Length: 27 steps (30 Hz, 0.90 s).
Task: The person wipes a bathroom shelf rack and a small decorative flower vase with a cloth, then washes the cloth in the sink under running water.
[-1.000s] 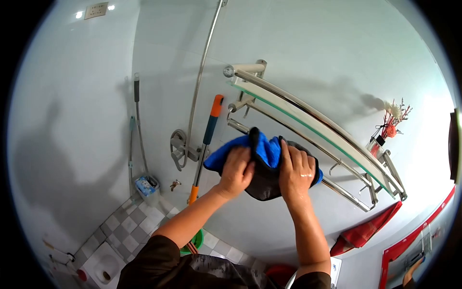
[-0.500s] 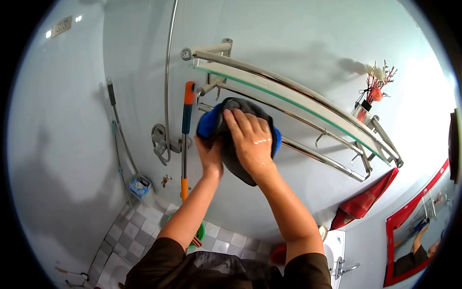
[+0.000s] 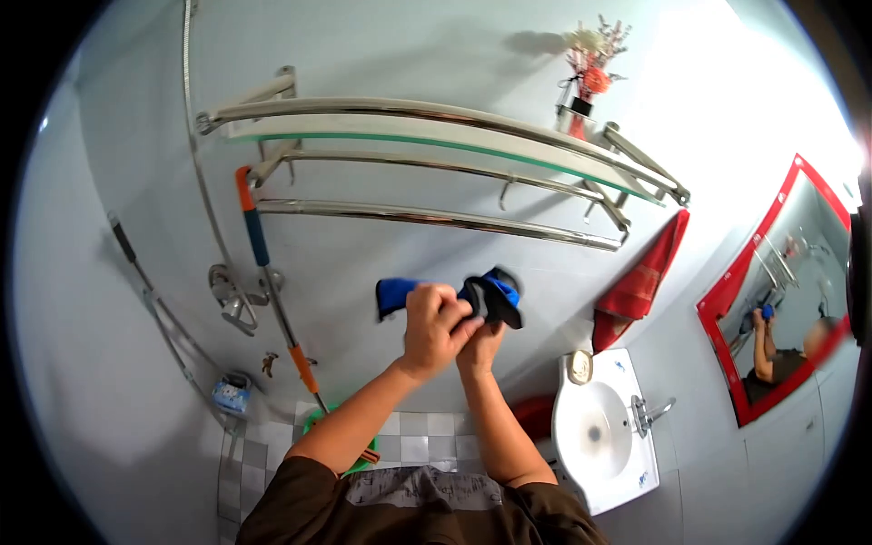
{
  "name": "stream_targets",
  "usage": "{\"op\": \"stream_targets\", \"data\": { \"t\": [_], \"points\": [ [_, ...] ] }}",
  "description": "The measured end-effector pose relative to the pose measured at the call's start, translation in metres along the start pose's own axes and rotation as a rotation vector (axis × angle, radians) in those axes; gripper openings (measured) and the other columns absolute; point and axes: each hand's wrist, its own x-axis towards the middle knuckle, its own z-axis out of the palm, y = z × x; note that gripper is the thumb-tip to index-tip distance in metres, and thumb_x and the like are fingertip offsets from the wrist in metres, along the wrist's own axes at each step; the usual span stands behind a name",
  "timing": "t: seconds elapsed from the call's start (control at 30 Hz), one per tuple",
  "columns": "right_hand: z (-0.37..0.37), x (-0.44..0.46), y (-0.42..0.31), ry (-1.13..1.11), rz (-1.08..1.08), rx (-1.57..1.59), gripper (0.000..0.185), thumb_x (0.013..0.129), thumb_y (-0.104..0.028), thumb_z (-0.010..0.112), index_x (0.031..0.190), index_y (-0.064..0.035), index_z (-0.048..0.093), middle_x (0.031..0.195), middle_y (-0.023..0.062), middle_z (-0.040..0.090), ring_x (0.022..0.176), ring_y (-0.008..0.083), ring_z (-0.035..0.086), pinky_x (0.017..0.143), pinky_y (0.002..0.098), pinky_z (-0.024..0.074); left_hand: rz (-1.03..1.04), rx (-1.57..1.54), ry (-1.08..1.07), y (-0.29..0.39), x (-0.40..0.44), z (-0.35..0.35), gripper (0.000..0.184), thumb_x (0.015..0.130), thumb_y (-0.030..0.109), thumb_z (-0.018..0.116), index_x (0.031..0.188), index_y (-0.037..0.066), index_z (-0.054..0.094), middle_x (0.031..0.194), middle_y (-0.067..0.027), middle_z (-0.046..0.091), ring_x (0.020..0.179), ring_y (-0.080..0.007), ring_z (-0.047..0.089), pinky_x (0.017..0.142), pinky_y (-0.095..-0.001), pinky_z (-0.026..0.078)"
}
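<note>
A blue and dark grey cloth (image 3: pixel 394 296) is bunched between my hands, in front of the wall and below the metal rack. My left hand (image 3: pixel 431 334) is closed around its middle, with one blue end sticking out to the left. Close beside it, my right hand (image 3: pixel 483 343) grips the folded part on the right, where blue and dark grey layers stand up. My fingers overlap, so some of the cloth is hidden.
A chrome rack (image 3: pixel 436 214) with a glass shelf spans the wall, with a flower vase (image 3: pixel 579 116) on it. An orange-and-blue pole (image 3: pixel 257 238) leans at left. A red towel (image 3: pixel 639 282), white sink (image 3: pixel 581 427) and red-framed mirror (image 3: pixel 732 313) are at right. A green bucket (image 3: pixel 374 445) stands below.
The cloth has come down and away from the rack and is now bunched smaller. My right hand moved from on top of it to its right side. The view has swung right.
</note>
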Motion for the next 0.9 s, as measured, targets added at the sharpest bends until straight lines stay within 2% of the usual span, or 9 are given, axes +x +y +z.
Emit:
{"op": "stream_targets", "data": {
  "t": [0.03, 0.13, 0.27, 0.37, 0.5, 0.6, 0.67, 0.83, 0.9],
  "points": [
    [-0.027, 0.002, 0.017, 0.039, 0.148, 0.142, 0.021, 0.091, -0.022, 0.043, 0.097, -0.0041, 0.053, 0.093, 0.0040, 0.053, 0.090, 0.0154, 0.051, 0.085, 0.0295, 0.0427, 0.053, -0.003, -0.073, 0.014, 0.000, 0.001, 0.021, 0.064, 0.015, 0.072, 0.080, 0.012, 0.059, 0.093, -0.0061, 0.048, 0.092, -0.0266, 0.046, 0.078, -0.0413, 0.035],
    [-0.053, 0.003, 0.011, -0.017, 0.358, 0.268, 0.020, 0.089, -0.022, 0.045, 0.095, -0.0044, 0.053, 0.092, 0.0045, 0.053, 0.089, 0.0166, 0.052, 0.082, 0.0302, 0.0431, 0.172, -0.070, -0.224, 0.045, -0.002, 0.013, 0.023, 0.059, 0.015, 0.073, 0.076, 0.011, 0.058, 0.098, -0.0038, 0.053, 0.096, -0.0268, 0.049, 0.083, -0.0417, 0.037],
    [-0.059, 0.021, -0.019, -0.110, 0.315, 0.239, 0.020, 0.086, -0.023, 0.048, 0.093, -0.0049, 0.054, 0.090, 0.0052, 0.054, 0.087, 0.0183, 0.052, 0.079, 0.0311, 0.0436, 0.148, -0.448, -0.526, 0.052, -0.004, 0.040, 0.017, 0.070, 0.013, 0.070, 0.082, 0.007, 0.059, 0.097, -0.0055, 0.058, 0.094, -0.0241, 0.054, 0.083, -0.0370, 0.042],
    [-0.055, 0.046, -0.044, -0.182, 0.230, 0.183, 0.020, 0.084, -0.023, 0.049, 0.091, -0.0053, 0.054, 0.089, 0.0058, 0.054, 0.085, 0.0195, 0.053, 0.077, 0.0317, 0.0439, 0.136, -0.446, -0.484, 0.051, 0.013, 0.053, 0.016, 0.073, 0.014, 0.069, 0.085, 0.007, 0.062, 0.100, -0.0063, 0.060, 0.096, -0.0265, 0.054, 0.086, -0.0370, 0.043],
    [-0.037, 0.088, -0.082, -0.269, 0.021, 0.008, 0.020, 0.080, -0.024, 0.052, 0.089, -0.0058, 0.055, 0.087, 0.0065, 0.055, 0.084, 0.0211, 0.053, 0.074, 0.0326, 0.0444, -0.125, -0.367, -0.279, 0.030, 0.031, 0.069, 0.007, 0.078, 0.004, 0.062, 0.085, 0.005, 0.061, 0.093, -0.0087, 0.059, 0.085, -0.0246, 0.057, 0.078, -0.0337, 0.047],
    [-0.025, 0.117, -0.099, -0.300, -0.143, -0.160, 0.020, 0.078, -0.024, 0.053, 0.087, -0.0061, 0.055, 0.085, 0.0070, 0.055, 0.082, 0.0223, 0.054, 0.071, 0.0333, 0.0448, -0.414, -0.488, -0.068, 0.014, 0.044, 0.079, 0.010, 0.082, 0.002, 0.057, 0.091, 0.005, 0.057, 0.089, -0.0032, 0.056, 0.083, -0.0128, 0.054, 0.072, -0.0244, 0.045],
    [-0.015, 0.130, -0.103, -0.292, -0.261, -0.288, 0.020, 0.077, -0.024, 0.055, 0.086, -0.0064, 0.056, 0.085, 0.0074, 0.055, 0.081, 0.0232, 0.054, 0.070, 0.0338, 0.0450, -0.458, -0.445, 0.096, 0.002, 0.050, 0.083, 0.014, 0.083, 0.001, 0.056, 0.096, 0.005, 0.053, 0.089, -0.0014, 0.052, 0.080, -0.0108, 0.051, 0.069, -0.0237, 0.043],
    [-0.001, 0.138, -0.111, -0.248, -0.483, -0.540, 0.021, 0.073, -0.025, 0.057, 0.083, -0.0070, 0.057, 0.082, 0.0083, 0.056, 0.079, 0.0252, 0.055, 0.066, 0.0349, 0.0456, -0.319, -0.292, 0.214, -0.009, 0.084, 0.081, 0.028, 0.082, -0.002, 0.056, 0.109, 0.006, 0.053, 0.096, -0.0030, 0.049, 0.079, -0.0116, 0.049, 0.067, -0.0246, 0.043],
    [0.007, 0.147, -0.114, -0.235, -0.548, -0.622, 0.021, 0.071, -0.025, 0.059, 0.082, -0.0072, 0.057, 0.081, 0.0086, 0.056, 0.078, 0.0260, 0.055, 0.064, 0.0353, 0.0459, -0.219, -0.129, 0.058, -0.008, 0.096, 0.077, 0.043, 0.075, -0.006, 0.057, 0.116, 0.009, 0.054, 0.097, -0.0056, 0.047, 0.079, -0.0161, 0.050, 0.068, -0.0280, 0.044]
  ]
}}
